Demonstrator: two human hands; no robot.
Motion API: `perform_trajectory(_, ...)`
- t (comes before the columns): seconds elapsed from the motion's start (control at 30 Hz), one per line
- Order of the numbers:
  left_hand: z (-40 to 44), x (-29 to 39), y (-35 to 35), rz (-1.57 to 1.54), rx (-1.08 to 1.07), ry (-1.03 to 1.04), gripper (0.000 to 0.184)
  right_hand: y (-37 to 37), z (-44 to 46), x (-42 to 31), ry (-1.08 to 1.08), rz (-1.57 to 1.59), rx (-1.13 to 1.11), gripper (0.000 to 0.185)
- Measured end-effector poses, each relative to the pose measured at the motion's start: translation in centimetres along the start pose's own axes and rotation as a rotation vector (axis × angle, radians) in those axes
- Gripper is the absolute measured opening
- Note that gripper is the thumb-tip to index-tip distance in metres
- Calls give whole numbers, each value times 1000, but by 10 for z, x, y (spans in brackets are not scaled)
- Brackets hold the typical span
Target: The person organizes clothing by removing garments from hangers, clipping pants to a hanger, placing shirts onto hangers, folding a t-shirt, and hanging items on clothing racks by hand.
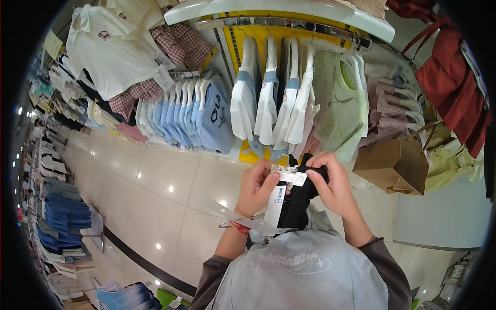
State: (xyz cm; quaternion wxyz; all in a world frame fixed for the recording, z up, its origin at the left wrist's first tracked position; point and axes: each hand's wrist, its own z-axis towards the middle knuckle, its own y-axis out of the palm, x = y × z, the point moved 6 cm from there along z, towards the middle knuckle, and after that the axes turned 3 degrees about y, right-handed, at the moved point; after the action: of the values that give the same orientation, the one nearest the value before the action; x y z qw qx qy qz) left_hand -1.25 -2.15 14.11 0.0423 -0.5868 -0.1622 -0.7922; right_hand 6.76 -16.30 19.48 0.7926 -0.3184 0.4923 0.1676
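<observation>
In the head view, a white plastic clip hanger piece [292, 177] is between my two hands in front of my chest. My left hand [256, 188] is closed on its left end, thumb pressed on the front. With fingers bent, my right hand [333, 183] grips the bunched top of a black garment [297, 209] at the clip's right end. A white brand tag [275, 205] hangs below the clip, over the black cloth. Across my left wrist lies a clear plastic strip [232, 213]. Grey-blue cloth with pale print [292, 261] covers my front.
A curved rail [284, 23] carries white tops [266, 108], a pale green top [338, 98] and checked clothes. Light blue shirts [183, 119] hang left of them. A brown paper bag [392, 165] is at right. Tiled floor [160, 191] stretches left, towards stacked blue clothes [64, 212].
</observation>
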Motion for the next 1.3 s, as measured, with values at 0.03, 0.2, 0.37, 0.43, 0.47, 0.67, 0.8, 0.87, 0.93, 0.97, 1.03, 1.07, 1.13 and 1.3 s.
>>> perform_trajectory(0.03, 1, -2, 0, 2, 7, 17, 16, 0, 1, -2, -18, -25, -18, 12)
perform_trajectory(0.2, 2, -6, 1, -83, 2, -26, 16, 2, 6, 7, 26, 57, -102, 10)
perform_trajectory(0.37, 0, -13, 11, -237, -37, -132, 14, 7, 10, 17, 217, 582, -110, 19)
perform_trajectory(0.43, 1, -18, 23, -248, -101, -162, 13, 9, 10, 15, 185, 253, -238, 26)
perform_trajectory(0.47, -1, -29, 24, -269, -150, -214, 11, 10, 9, 14, 168, 89, -299, 30)
perform_trajectory(0.67, -19, -91, 2, -300, -62, -488, 27, -6, 5, 52, 208, 118, -132, 34)
perform_trajectory(0.8, -35, -84, -13, -355, -137, -387, 44, -36, 8, 79, 267, 326, 58, 24)
perform_trajectory(0.87, -36, -73, -11, -222, -196, -326, 47, -43, 7, 90, 262, 385, 90, 20)
perform_trajectory(0.93, -29, -60, -3, 181, -261, -323, 46, -46, 5, 100, 272, 404, 115, 18)
perform_trajectory(0.97, -25, -55, -1, 384, -289, -320, 46, -47, 4, 105, 281, 419, 128, 18)
perform_trajectory(1.03, -14, -57, 4, 607, -253, -380, 45, -49, 6, 113, 296, 454, 149, 17)
perform_trajectory(1.07, -10, -58, 4, 722, -234, -406, 44, -54, 6, 116, 281, 401, 162, 17)
perform_trajectory(1.13, -7, -68, -2, 776, -157, -279, 41, -67, 7, 115, 278, 385, 236, 17)
perform_trajectory(1.3, 4, -99, -16, 267, 46, -216, 36, -107, 4, 135, 283, 476, 348, 19)
